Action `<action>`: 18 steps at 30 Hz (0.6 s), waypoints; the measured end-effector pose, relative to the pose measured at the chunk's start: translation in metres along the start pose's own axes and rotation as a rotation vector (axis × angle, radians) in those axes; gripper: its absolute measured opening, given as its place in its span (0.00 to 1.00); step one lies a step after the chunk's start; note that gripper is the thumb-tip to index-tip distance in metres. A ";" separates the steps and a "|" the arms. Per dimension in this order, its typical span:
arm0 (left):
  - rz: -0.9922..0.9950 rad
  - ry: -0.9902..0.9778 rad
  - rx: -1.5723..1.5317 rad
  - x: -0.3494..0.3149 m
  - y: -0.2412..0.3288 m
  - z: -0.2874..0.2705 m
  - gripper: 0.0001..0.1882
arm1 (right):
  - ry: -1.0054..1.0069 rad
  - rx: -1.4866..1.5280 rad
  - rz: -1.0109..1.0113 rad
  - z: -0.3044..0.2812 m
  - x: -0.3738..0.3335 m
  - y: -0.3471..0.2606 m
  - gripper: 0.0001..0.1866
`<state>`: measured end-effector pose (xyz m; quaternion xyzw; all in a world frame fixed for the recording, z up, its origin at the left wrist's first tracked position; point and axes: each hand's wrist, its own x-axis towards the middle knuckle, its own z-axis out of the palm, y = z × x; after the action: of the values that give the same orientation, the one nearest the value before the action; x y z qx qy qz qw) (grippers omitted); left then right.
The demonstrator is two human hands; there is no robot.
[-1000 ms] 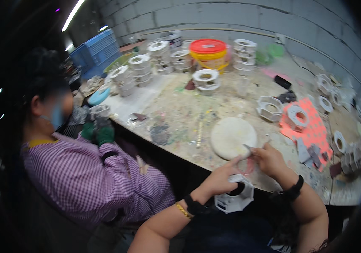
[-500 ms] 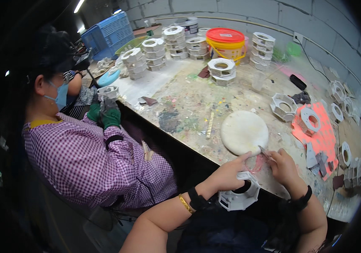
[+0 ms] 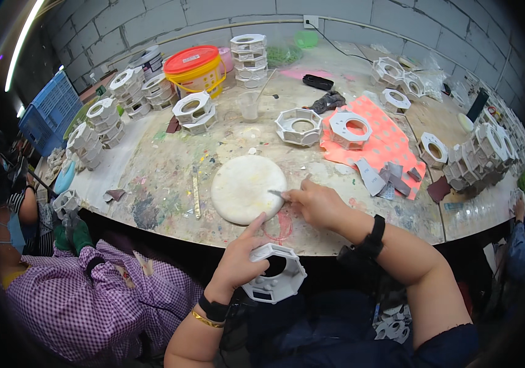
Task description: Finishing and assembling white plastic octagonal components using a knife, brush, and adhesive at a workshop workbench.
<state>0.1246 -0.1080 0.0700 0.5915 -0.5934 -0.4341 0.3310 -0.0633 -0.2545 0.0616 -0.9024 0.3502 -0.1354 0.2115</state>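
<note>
Our left hand (image 3: 239, 262) has its fingers curled round a white octagonal frame (image 3: 287, 289) at the counter's (image 3: 170, 153) near edge; our right hand (image 3: 322, 207) pinches a slim grey tool (image 3: 276, 194) over the round white disc (image 3: 247, 184). Beyond stand stacked frames (image 3: 249, 61), orange dotted cloth (image 3: 391, 138) and a red-lidded bucket (image 3: 207, 83) (pale label (image 3: 193, 59), too small to read).

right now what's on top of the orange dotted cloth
A white octagonal frame, orange showing through its hole, and grey scraps near the cloth's lower edge. What their solid parts cover can't be seen.
</note>
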 end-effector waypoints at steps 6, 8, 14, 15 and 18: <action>-0.002 0.002 -0.079 -0.005 0.000 0.003 0.22 | 0.132 -0.058 0.165 0.006 0.033 0.024 0.14; 0.046 0.002 -0.048 0.000 -0.009 0.007 0.22 | 0.155 -0.038 0.189 -0.001 0.031 0.039 0.13; 0.086 0.041 0.044 -0.007 -0.015 0.004 0.23 | 0.130 0.092 0.190 -0.003 0.028 0.033 0.17; 0.122 0.051 0.082 -0.005 -0.017 0.003 0.23 | 0.130 0.092 0.194 -0.003 0.031 0.032 0.17; 0.101 0.033 0.093 -0.003 -0.011 0.001 0.22 | 0.121 0.320 0.174 -0.007 0.039 0.025 0.18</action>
<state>0.1282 -0.1045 0.0596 0.5828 -0.6364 -0.3788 0.3345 -0.0522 -0.2998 0.0594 -0.8137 0.4129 -0.2246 0.3420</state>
